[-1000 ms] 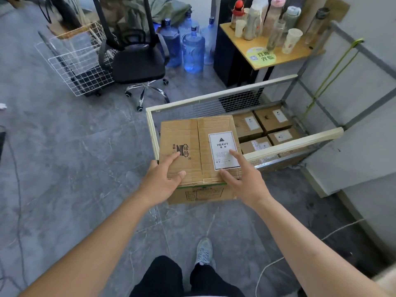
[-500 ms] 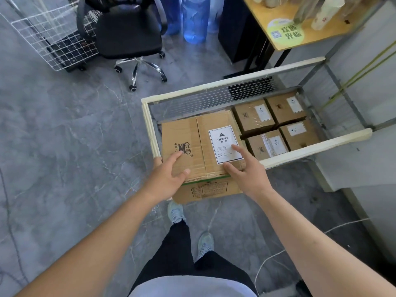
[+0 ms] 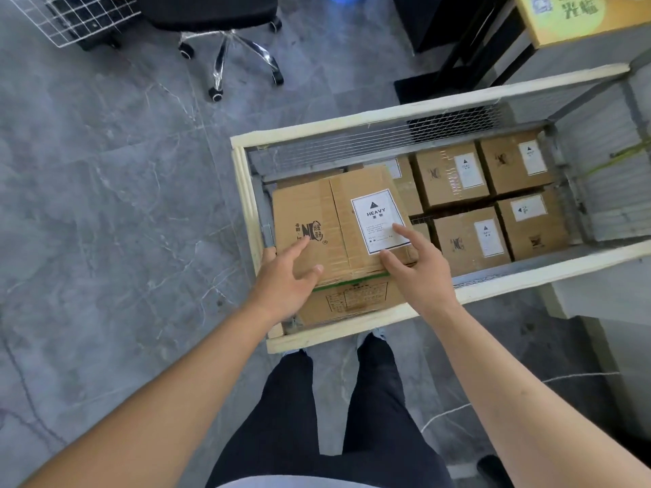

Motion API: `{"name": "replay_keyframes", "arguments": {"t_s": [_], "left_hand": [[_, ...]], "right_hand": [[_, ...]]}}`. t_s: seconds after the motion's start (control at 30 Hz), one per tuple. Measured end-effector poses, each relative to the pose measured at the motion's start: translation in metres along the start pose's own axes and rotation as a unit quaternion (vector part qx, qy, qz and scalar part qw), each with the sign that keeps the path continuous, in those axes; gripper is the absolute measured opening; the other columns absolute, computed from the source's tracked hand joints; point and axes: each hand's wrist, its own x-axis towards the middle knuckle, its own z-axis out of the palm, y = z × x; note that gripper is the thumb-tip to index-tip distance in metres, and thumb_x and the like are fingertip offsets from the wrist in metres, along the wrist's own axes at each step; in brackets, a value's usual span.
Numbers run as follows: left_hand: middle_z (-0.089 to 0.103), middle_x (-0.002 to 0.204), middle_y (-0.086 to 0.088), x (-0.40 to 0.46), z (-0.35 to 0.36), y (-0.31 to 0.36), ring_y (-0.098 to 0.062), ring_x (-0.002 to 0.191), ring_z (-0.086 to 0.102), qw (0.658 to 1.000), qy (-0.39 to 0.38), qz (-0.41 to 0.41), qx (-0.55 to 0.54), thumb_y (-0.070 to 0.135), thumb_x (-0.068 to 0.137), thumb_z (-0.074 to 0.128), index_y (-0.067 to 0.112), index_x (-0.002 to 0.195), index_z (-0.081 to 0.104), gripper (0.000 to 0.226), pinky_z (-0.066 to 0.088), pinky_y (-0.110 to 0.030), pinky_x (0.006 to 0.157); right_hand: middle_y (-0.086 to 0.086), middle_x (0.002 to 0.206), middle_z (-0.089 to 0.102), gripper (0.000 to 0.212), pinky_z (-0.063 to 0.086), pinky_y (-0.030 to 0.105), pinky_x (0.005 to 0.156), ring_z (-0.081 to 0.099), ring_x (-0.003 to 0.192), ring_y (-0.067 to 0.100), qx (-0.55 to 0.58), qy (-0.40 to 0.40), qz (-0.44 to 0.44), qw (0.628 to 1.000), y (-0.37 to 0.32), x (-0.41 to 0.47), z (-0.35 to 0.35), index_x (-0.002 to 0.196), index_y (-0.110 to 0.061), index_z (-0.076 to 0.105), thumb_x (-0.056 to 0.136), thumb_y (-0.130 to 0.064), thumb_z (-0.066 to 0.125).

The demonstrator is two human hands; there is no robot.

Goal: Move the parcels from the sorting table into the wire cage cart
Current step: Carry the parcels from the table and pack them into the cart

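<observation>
A cardboard parcel (image 3: pixel 317 220) with a white "HEAVY" label sits inside the left end of the wire cage cart (image 3: pixel 243 206), which has a pale wooden rim and mesh walls. My left hand (image 3: pixel 285 276) rests on the parcel's near left top with fingers spread and straight. My right hand (image 3: pixel 419 272) touches the near right top, its forefinger on the label. Several smaller labelled parcels (image 3: pixel 454 177) lie in two rows on the cart's floor to the right. The parcel's near side (image 3: pixel 352 297) shows below my hands.
An office chair's chrome wheeled base (image 3: pixel 225 54) stands on the grey floor beyond the cart. A white wire basket (image 3: pixel 70 15) is at top left, a yellow-topped table (image 3: pixel 581 15) at top right. My legs stand against the cart's near rim; a white cord (image 3: pixel 458 410) lies on the floor.
I stepped up to the cart and the view tilted down. The parcel went from above the near rim down into the cart's left end, and my fingers have spread on its top.
</observation>
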Motion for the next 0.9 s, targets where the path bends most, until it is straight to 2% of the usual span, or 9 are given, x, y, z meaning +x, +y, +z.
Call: {"name": "replay_keyframes", "arguments": {"t_s": [0.1, 0.27, 0.33, 0.4, 0.5, 0.67, 0.8, 0.83, 0.9], "left_hand": [[0.03, 0.151, -0.005, 0.032, 0.012, -0.005, -0.02, 0.115, 0.052, 0.999, 0.004, -0.033, 0.002, 0.051, 0.099, 0.059, 0.048, 0.158, 0.029, 0.067, 0.044, -0.033, 0.098], [0.023, 0.159, -0.007, 0.078, 0.038, -0.017, 0.001, 0.079, 0.045, 0.996, 0.022, -0.088, -0.002, 0.047, 0.099, 0.06, 0.045, 0.159, 0.029, 0.068, 0.036, -0.019, 0.065], [0.021, 0.161, -0.008, 0.095, 0.048, -0.025, 0.0, 0.086, 0.048, 0.994, 0.024, -0.103, -0.003, 0.049, 0.099, 0.06, 0.046, 0.159, 0.028, 0.068, 0.04, -0.023, 0.076], [0.021, 0.16, -0.006, 0.11, 0.056, -0.032, -0.015, 0.109, 0.056, 0.993, 0.016, -0.117, -0.003, 0.051, 0.099, 0.059, 0.046, 0.159, 0.028, 0.068, 0.042, -0.028, 0.091], [0.025, 0.157, -0.006, 0.131, 0.068, -0.041, -0.02, 0.116, 0.055, 0.991, 0.001, -0.137, 0.004, 0.051, 0.099, 0.059, 0.043, 0.16, 0.029, 0.068, 0.042, -0.028, 0.098], [0.013, 0.168, -0.01, 0.164, 0.086, -0.06, -0.042, 0.149, 0.031, 0.987, -0.036, -0.152, 0.04, 0.055, 0.097, 0.059, 0.046, 0.158, 0.03, 0.068, 0.03, -0.058, 0.12], [0.013, 0.167, -0.012, 0.183, 0.095, -0.075, -0.04, 0.14, 0.044, 0.986, -0.048, -0.147, 0.061, 0.05, 0.096, 0.065, 0.044, 0.158, 0.03, 0.072, 0.05, -0.041, 0.099], [0.016, 0.164, -0.012, 0.186, 0.097, -0.078, -0.041, 0.139, 0.044, 0.986, -0.048, -0.149, 0.062, 0.049, 0.095, 0.068, 0.042, 0.158, 0.03, 0.075, 0.048, -0.047, 0.104], [0.023, 0.157, -0.011, 0.19, 0.102, -0.086, -0.041, 0.138, 0.044, 0.984, -0.05, -0.157, 0.06, 0.045, 0.091, 0.075, 0.039, 0.159, 0.03, 0.082, 0.037, -0.053, 0.116]], "right_hand": [[-0.011, 0.137, 0.054, 0.056, 0.053, 0.037, 0.101, 0.054, 0.121, 0.009, 0.003, -0.023, 0.005, 1.0, 0.016, 0.036, 0.014, 0.15, -0.038, 0.049, 0.098, -0.039, 0.069], [-0.011, 0.134, 0.056, 0.054, 0.049, 0.027, 0.092, 0.055, 0.106, -0.003, -0.004, -0.064, 0.013, 0.998, 0.054, 0.091, 0.045, 0.147, -0.045, 0.05, 0.096, -0.045, 0.069], [-0.01, 0.132, 0.056, 0.053, 0.054, 0.033, 0.094, 0.059, 0.107, 0.004, -0.012, -0.084, 0.018, 0.996, 0.069, 0.11, 0.056, 0.146, -0.047, 0.049, 0.096, -0.047, 0.068], [-0.01, 0.133, 0.056, 0.052, 0.054, 0.038, 0.098, 0.06, 0.112, 0.009, -0.023, -0.109, 0.028, 0.993, 0.083, 0.128, 0.064, 0.145, -0.049, 0.049, 0.096, -0.051, 0.065], [-0.01, 0.135, 0.059, 0.052, 0.053, 0.045, 0.102, 0.06, 0.118, 0.014, -0.035, -0.139, 0.029, 0.989, 0.103, 0.151, 0.076, 0.144, -0.049, 0.048, 0.094, -0.059, 0.06], [0.0, 0.102, 0.071, 0.048, 0.057, 0.044, 0.088, 0.068, 0.091, 0.018, -0.081, -0.177, 0.05, 0.98, 0.129, 0.181, 0.092, 0.143, -0.041, 0.05, 0.098, -0.054, 0.061], [0.001, 0.123, 0.061, 0.056, 0.051, 0.022, 0.061, 0.063, 0.077, 0.007, -0.117, -0.22, 0.062, 0.967, 0.143, 0.197, 0.101, 0.145, -0.046, 0.045, 0.094, -0.053, 0.068], [0.0, 0.127, 0.056, 0.062, 0.047, 0.018, 0.059, 0.059, 0.076, 0.003, -0.125, -0.233, 0.059, 0.963, 0.146, 0.199, 0.102, 0.147, -0.047, 0.042, 0.093, -0.051, 0.072], [0.0, 0.134, 0.051, 0.073, 0.05, 0.02, 0.07, 0.058, 0.086, 0.003, -0.134, -0.259, 0.052, 0.955, 0.155, 0.202, 0.107, 0.151, -0.047, 0.037, 0.09, -0.045, 0.077]]}}
